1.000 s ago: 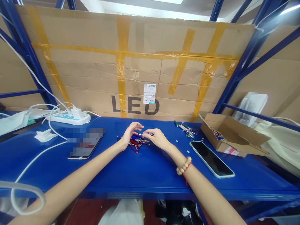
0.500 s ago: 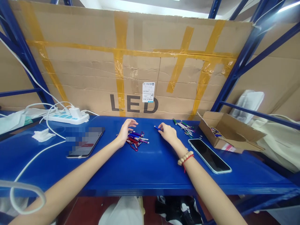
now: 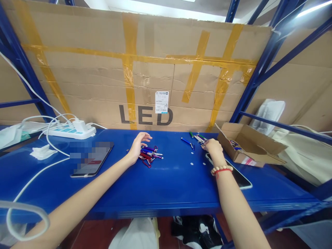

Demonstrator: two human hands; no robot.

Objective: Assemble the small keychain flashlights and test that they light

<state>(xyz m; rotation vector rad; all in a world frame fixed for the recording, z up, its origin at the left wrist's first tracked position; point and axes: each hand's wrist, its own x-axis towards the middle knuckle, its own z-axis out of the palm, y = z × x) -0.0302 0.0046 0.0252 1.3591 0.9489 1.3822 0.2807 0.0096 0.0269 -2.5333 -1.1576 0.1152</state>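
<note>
My left hand point(image 3: 138, 147) rests at the left side of a pile of red, blue and purple tube-shaped carabiner keychains point(image 3: 150, 153). Its fingers are stretched out and loosely curved over the pile's edge, holding nothing that I can see. My right hand point(image 3: 214, 147) reaches into a second heap of silver and green keychains point(image 3: 199, 137) at the right. Its fingers are bent together, and what they grip, if anything, is hidden. Between the two groups a blue carabiner keychain point(image 3: 187, 141) lies alone on the blue table point(image 3: 166, 186).
An open cardboard box point(image 3: 249, 145) stands right of the heap. A phone point(image 3: 241, 178) lies under my right wrist, and a tablet-like device point(image 3: 97, 159) is at the left. A white power strip point(image 3: 70, 130) with cables sits further back. Small pale discs point(image 3: 192, 163) dot the surface.
My right hand has let go of the blue keychain, leaving it on the table, and has moved right to the silver and green heap. My left hand stays beside its pile.
</note>
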